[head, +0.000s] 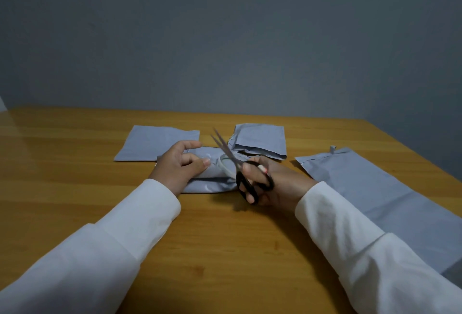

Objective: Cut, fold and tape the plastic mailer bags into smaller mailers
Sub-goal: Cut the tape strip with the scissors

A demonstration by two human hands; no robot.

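A folded grey mailer piece [212,183] lies on the wooden table [75,176] in front of me. My left hand [181,165] rests on its left part, with the thumb and fingers laid on the plastic. A clear tape roll [225,163] sits on the same piece, partly hidden by the scissors. My right hand [265,183] grips black-handled scissors [240,166], fingers through the loops, blades slightly apart and pointing up and away over the tape roll.
A flat grey mailer piece [160,142] lies at the back left. A folded smaller mailer [261,140] lies behind the scissors. A long uncut grey mailer bag [380,196] stretches along the right side to the table's edge. A grey wall stands behind the table.
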